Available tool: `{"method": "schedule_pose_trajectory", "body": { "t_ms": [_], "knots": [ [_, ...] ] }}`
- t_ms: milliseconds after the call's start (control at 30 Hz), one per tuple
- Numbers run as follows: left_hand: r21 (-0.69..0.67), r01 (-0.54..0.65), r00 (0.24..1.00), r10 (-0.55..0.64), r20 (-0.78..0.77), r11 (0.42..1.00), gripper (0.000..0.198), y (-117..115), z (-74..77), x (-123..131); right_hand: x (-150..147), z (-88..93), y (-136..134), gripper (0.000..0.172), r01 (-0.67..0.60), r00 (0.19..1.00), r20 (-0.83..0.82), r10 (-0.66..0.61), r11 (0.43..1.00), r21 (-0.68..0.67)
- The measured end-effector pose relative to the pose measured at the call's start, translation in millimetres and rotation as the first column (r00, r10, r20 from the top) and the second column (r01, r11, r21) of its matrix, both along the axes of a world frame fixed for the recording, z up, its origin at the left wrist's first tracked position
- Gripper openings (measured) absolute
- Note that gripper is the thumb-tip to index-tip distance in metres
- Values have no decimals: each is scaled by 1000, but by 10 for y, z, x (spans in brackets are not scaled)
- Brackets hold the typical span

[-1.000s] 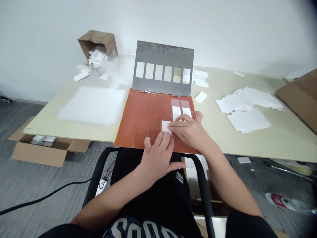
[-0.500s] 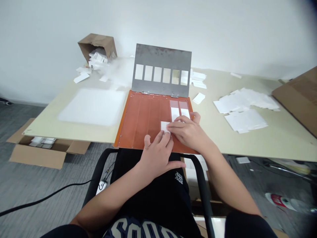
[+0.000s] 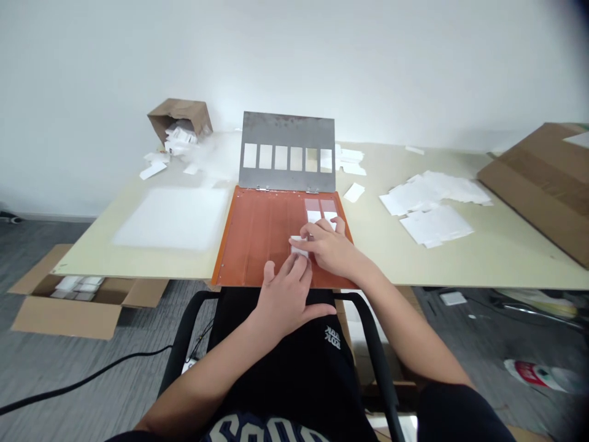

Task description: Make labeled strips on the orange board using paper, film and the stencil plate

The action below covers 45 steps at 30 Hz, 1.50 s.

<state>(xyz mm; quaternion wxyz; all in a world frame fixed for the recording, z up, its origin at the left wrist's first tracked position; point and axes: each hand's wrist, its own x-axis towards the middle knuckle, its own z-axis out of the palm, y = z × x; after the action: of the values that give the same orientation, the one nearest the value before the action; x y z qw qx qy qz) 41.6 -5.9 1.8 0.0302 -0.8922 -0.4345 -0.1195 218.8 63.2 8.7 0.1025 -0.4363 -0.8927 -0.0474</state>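
Observation:
An orange-brown board (image 3: 262,236) lies at the table's near edge, with a grey metal plate (image 3: 288,130) with several rectangular windows hinged upright at its far side. Two white cards (image 3: 321,216) lie in the board's right-hand slots. My left hand (image 3: 285,291) and my right hand (image 3: 329,248) meet over a small white card (image 3: 298,247) on the board. Fingertips of both hands press on that card and cover most of it. My right hand's fingers are stretched flat across it.
Loose white sheets (image 3: 427,205) lie to the right and a tipped cardboard box (image 3: 179,120) spills white cards at the back left. A pale translucent sheet (image 3: 172,218) lies left of the board. A flat cardboard piece (image 3: 543,178) sits far right. An open box (image 3: 69,294) stands on the floor.
The camera has pulled back and tilted up, so the board and hands look smaller. Both hands stay on the small white card with little movement relative to the board.

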Motion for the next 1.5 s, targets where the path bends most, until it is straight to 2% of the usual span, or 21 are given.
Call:
{"method": "schedule_pose_trajectory", "body": {
  "t_ms": [133,233,467,633,733,900,1067,1200,1367,1500],
  "knots": [
    [9,-3,1000,3,-10,1000,89,-12,-22,-8,101,26,-108,58,-24,996,-88,17,997,-76],
    [-8,-4,1000,4,-21,1000,89,-24,-28,-17,146,59,-163,62,7,989,-146,-23,994,-108],
    [-32,-19,999,18,-44,999,91,-36,-5,-22,65,29,-250,56,76,995,-69,-77,997,-21],
    [-43,8,1000,-8,-3,999,93,16,-20,-25,107,-13,-341,57,77,987,-136,-83,996,-44],
    [-92,32,999,-30,26,995,95,68,-31,-30,131,-13,-336,57,105,977,-177,-115,992,-65],
    [-176,44,999,-39,31,983,94,109,-12,-47,113,-10,-274,49,135,977,-155,-146,988,-80],
    [-198,38,999,-34,23,979,90,96,5,-85,11,80,-186,42,190,968,-141,-206,975,-118],
    [-164,21,1000,-21,4,986,82,54,-34,-112,-133,107,-86,32,295,945,-121,-305,951,-94],
    [-43,-3,1000,2,-17,999,80,0,-141,-126,-248,85,-48,26,322,938,-105,-331,942,-100],
    [56,-22,999,24,-33,998,76,-24,-219,-117,-266,127,-51,18,326,922,-170,-349,934,-148]
  ]
}}
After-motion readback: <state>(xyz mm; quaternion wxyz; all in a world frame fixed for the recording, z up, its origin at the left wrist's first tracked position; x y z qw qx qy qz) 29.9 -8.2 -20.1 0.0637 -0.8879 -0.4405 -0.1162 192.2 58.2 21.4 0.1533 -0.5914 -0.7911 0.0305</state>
